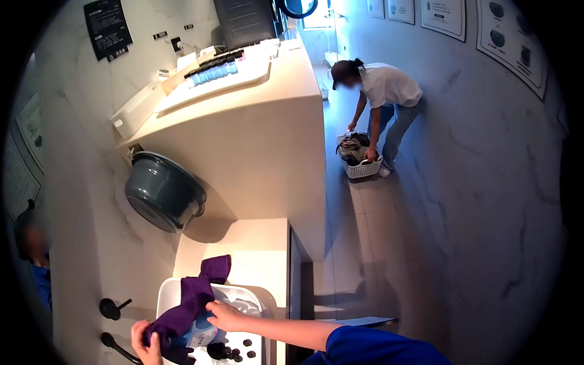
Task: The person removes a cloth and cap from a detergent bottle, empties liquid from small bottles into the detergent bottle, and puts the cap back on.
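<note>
My left hand [146, 344] grips one purple cloth [193, 295]; my right hand [225, 316], I can't tell. Between them: one packet [203, 334], lettering unreadable.

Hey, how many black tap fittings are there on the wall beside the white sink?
2: the lever handle, and below it in the picture the spout, near your left hand, which holds the purple cloth. Others could lie beyond the picture's edge.

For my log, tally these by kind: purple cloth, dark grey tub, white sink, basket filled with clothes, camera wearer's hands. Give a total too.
Purple cloth: 1, seemingly a single piece
Dark grey tub: 1
White sink: 1
Clothes-filled basket: 1
Wearer's left hand and right hand: 2
Total: 6
</note>
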A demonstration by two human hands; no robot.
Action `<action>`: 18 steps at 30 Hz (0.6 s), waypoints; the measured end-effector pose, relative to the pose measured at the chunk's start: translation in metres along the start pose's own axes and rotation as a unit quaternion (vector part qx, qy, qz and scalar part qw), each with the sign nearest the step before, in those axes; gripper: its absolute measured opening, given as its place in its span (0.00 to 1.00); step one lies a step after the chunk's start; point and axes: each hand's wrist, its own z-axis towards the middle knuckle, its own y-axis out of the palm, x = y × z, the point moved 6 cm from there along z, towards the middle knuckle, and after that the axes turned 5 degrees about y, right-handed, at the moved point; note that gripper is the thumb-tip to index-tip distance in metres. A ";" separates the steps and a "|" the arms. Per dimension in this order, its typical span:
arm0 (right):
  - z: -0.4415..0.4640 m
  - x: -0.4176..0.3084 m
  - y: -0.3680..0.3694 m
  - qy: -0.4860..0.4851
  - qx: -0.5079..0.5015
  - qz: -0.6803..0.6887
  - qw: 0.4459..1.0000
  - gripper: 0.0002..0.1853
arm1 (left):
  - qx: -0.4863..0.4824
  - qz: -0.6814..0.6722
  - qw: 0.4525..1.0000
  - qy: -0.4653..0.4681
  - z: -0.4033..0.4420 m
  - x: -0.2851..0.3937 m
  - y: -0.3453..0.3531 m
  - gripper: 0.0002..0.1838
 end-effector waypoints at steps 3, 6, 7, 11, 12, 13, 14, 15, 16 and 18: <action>0.007 0.000 0.004 0.002 -0.010 -0.001 1.000 0.16 | 0.015 -0.044 0.998 -0.030 -0.005 -0.009 0.007 0.17; 0.010 0.003 0.006 -0.009 0.025 0.014 1.000 0.16 | 0.007 0.035 0.998 0.047 0.004 0.010 0.005 0.16; 0.013 0.006 0.008 -0.014 0.035 0.020 0.999 0.15 | 0.000 0.097 0.990 0.101 0.009 0.024 0.004 0.16; 0.017 0.019 0.019 0.026 -0.030 -0.018 0.999 0.17 | 0.002 0.101 0.992 0.069 0.006 0.017 0.008 0.12; 0.015 0.021 0.021 0.042 -0.050 -0.021 0.998 0.18 | 0.011 0.101 0.993 0.056 0.005 0.019 0.010 0.10; 0.014 0.019 0.021 0.040 -0.049 -0.021 0.998 0.18 | 0.038 0.106 0.991 0.073 0.004 0.022 0.009 0.08; 0.014 0.021 0.021 0.060 -0.042 -0.020 0.997 0.18 | 0.041 0.091 0.993 0.057 0.004 0.020 0.009 0.08; 0.014 0.022 0.021 0.079 -0.034 -0.020 0.996 0.18 | 0.044 0.077 0.995 0.040 0.003 0.018 0.010 0.07; 0.015 0.020 0.022 0.077 -0.035 -0.019 0.996 0.18 | 0.045 0.079 0.995 0.041 0.004 0.018 0.011 0.07; 0.016 0.018 0.015 0.077 0.042 -0.002 0.996 0.18 | 0.066 0.068 0.993 0.067 0.005 0.021 0.010 0.05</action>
